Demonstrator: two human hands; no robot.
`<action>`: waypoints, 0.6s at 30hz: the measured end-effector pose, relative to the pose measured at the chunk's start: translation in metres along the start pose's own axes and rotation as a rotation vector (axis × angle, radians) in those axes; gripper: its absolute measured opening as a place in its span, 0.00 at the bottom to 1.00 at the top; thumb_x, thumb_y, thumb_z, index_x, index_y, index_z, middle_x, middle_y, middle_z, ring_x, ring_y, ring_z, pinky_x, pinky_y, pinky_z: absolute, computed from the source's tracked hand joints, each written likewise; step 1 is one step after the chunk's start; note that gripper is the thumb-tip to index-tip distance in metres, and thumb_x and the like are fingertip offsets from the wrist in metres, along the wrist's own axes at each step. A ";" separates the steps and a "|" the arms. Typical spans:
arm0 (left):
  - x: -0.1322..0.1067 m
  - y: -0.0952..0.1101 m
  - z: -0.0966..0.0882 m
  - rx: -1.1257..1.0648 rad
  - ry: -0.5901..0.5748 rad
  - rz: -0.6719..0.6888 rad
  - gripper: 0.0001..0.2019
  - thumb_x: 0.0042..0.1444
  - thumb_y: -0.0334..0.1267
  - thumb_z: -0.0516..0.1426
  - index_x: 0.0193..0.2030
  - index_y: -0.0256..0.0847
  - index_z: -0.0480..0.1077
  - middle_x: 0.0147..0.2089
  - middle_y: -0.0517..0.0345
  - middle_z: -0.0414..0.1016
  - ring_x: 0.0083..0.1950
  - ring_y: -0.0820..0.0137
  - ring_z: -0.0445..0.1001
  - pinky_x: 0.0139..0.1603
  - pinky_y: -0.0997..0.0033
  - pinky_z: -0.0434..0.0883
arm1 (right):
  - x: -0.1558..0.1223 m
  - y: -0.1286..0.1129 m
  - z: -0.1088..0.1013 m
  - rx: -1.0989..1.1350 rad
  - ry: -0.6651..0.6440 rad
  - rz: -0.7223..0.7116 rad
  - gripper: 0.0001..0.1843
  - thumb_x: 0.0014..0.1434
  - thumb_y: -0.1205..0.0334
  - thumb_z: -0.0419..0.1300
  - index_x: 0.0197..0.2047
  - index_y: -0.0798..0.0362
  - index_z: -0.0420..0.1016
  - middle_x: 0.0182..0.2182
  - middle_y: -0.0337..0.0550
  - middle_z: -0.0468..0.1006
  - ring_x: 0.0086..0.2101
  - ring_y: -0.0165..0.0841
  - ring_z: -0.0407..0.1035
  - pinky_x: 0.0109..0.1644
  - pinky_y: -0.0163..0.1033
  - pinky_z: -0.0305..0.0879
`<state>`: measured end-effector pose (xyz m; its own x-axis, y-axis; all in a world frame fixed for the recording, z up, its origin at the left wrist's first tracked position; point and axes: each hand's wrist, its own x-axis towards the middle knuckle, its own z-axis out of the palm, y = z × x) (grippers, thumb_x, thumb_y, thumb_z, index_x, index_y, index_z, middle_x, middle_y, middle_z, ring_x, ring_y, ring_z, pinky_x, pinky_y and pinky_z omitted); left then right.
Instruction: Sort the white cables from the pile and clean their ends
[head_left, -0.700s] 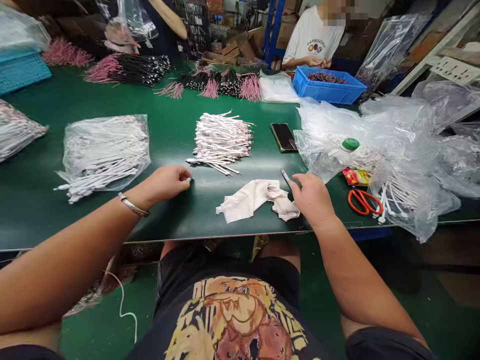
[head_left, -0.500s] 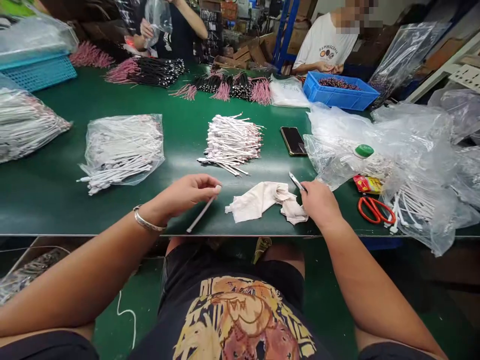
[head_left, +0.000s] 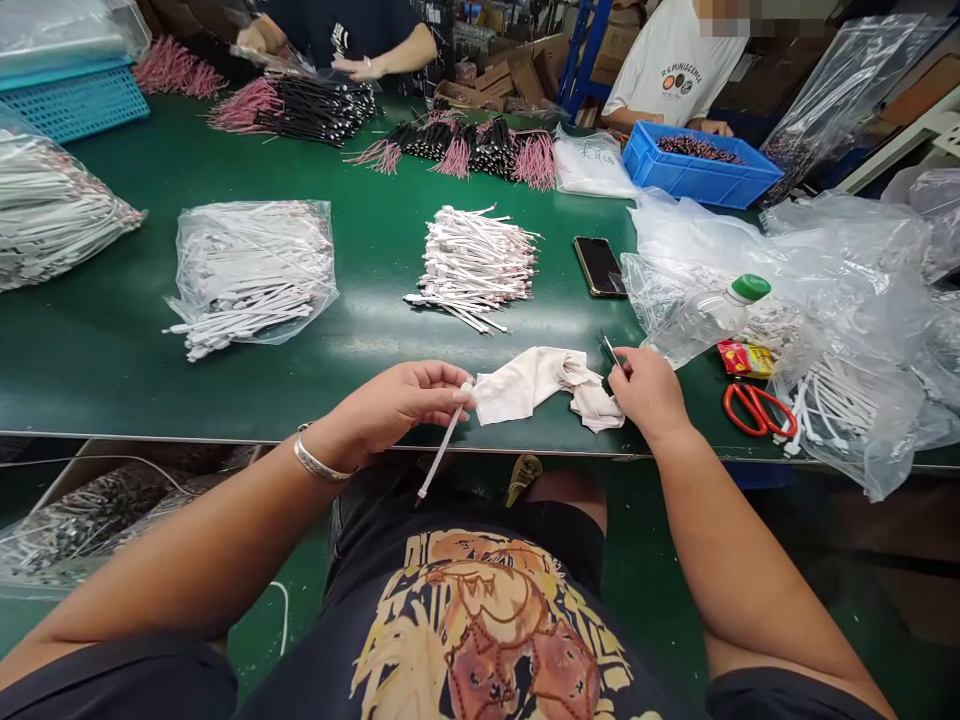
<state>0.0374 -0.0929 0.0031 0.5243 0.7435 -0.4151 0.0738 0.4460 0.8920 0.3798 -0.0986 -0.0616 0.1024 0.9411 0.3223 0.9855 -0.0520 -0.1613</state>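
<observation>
**Left hand:** the left hand (head_left: 397,402) is closed in a pinch, with a white cable (head_left: 448,438) gripped between thumb and fingers and slanted down past the bench edge.
**Right hand:** the right hand (head_left: 649,392) is curled, with a slim metal tool (head_left: 609,350) held in the fingers, its tip angled up and away. The tool's exact kind cannot be told.
**Left wrist:** a silver bangle (head_left: 321,462) is worn just behind the left hand.
**Between the hands:** a crumpled cream cloth (head_left: 544,385) is laid on the green bench (head_left: 97,380), just beside the cable and the right hand.
**Ahead of the left hand:** a loose pile of white cables (head_left: 472,270) is heaped on the bench.
**Left of the left hand:** a clear bag of white cables (head_left: 251,270) is laid flat.
**Ahead of the right hand:** a smartphone (head_left: 598,267) is placed face up, and a blue crate of dark cables (head_left: 697,170) is set farther back.
**Right of the right hand:** a plastic bottle with a green cap (head_left: 709,322) is lying on clear plastic bags (head_left: 847,260), and red-handled scissors (head_left: 759,410) are placed nearby.
**Beyond the hands:** a person in a white T-shirt (head_left: 671,60) is seated behind the crate.
</observation>
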 end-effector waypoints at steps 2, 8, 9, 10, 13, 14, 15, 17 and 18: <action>0.000 -0.003 0.002 -0.030 -0.001 0.020 0.17 0.45 0.37 0.65 0.43 0.38 0.71 0.32 0.59 0.76 0.32 0.77 0.72 0.34 0.77 0.67 | -0.004 0.002 0.003 0.014 0.044 -0.015 0.17 0.53 0.66 0.51 0.44 0.58 0.75 0.31 0.49 0.72 0.35 0.40 0.65 0.41 0.42 0.61; -0.005 -0.016 0.012 -0.094 0.100 0.156 0.12 0.46 0.38 0.65 0.35 0.38 0.70 0.30 0.61 0.75 0.30 0.77 0.71 0.31 0.78 0.66 | -0.008 0.003 0.007 0.030 0.098 -0.011 0.16 0.54 0.65 0.51 0.43 0.57 0.75 0.31 0.49 0.72 0.35 0.40 0.65 0.40 0.42 0.61; -0.006 -0.020 0.015 -0.091 0.124 0.167 0.11 0.47 0.39 0.64 0.35 0.38 0.70 0.31 0.60 0.75 0.31 0.77 0.71 0.33 0.78 0.66 | -0.008 0.003 0.007 0.030 0.099 -0.008 0.16 0.54 0.64 0.51 0.43 0.56 0.75 0.31 0.48 0.72 0.35 0.40 0.65 0.40 0.42 0.61; -0.007 -0.023 0.018 -0.088 0.144 0.172 0.11 0.49 0.40 0.63 0.36 0.38 0.71 0.31 0.59 0.75 0.32 0.77 0.71 0.34 0.77 0.67 | -0.009 0.003 0.007 0.030 0.100 -0.006 0.16 0.54 0.64 0.52 0.43 0.56 0.75 0.30 0.48 0.72 0.35 0.40 0.65 0.39 0.41 0.61; -0.010 -0.031 0.025 -0.077 0.185 0.174 0.12 0.52 0.42 0.61 0.40 0.39 0.72 0.32 0.60 0.74 0.31 0.77 0.70 0.35 0.76 0.68 | -0.009 0.003 0.006 0.032 0.102 0.000 0.15 0.55 0.64 0.52 0.43 0.55 0.75 0.30 0.47 0.72 0.34 0.40 0.65 0.38 0.41 0.61; -0.010 -0.033 0.027 -0.070 0.195 0.179 0.13 0.52 0.43 0.61 0.41 0.39 0.72 0.32 0.60 0.73 0.30 0.77 0.69 0.32 0.77 0.68 | -0.009 0.003 0.006 0.036 0.103 0.001 0.15 0.55 0.63 0.52 0.43 0.55 0.75 0.30 0.47 0.72 0.34 0.40 0.65 0.38 0.41 0.61; -0.011 -0.035 0.029 -0.067 0.205 0.182 0.13 0.53 0.44 0.60 0.42 0.39 0.72 0.31 0.61 0.72 0.29 0.78 0.68 0.29 0.78 0.66 | -0.010 0.003 0.006 0.040 0.103 0.002 0.15 0.55 0.63 0.52 0.43 0.55 0.75 0.30 0.47 0.72 0.35 0.40 0.66 0.38 0.41 0.61; -0.012 -0.036 0.031 -0.096 0.220 0.176 0.13 0.53 0.44 0.60 0.42 0.40 0.73 0.30 0.61 0.70 0.27 0.79 0.66 0.23 0.81 0.61 | -0.010 0.004 0.007 0.053 0.106 0.000 0.15 0.55 0.63 0.52 0.43 0.55 0.75 0.30 0.47 0.73 0.35 0.40 0.66 0.39 0.42 0.61; -0.012 -0.036 0.032 -0.132 0.223 0.167 0.13 0.52 0.44 0.61 0.42 0.40 0.73 0.30 0.61 0.70 0.27 0.80 0.65 0.22 0.82 0.59 | -0.010 0.004 0.007 0.060 0.109 0.000 0.15 0.55 0.63 0.52 0.42 0.55 0.75 0.30 0.47 0.73 0.35 0.40 0.66 0.39 0.42 0.61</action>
<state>0.0555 -0.1335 -0.0180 0.3198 0.8965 -0.3066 -0.1166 0.3583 0.9263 0.3816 -0.1057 -0.0718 0.1196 0.8990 0.4212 0.9760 -0.0288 -0.2157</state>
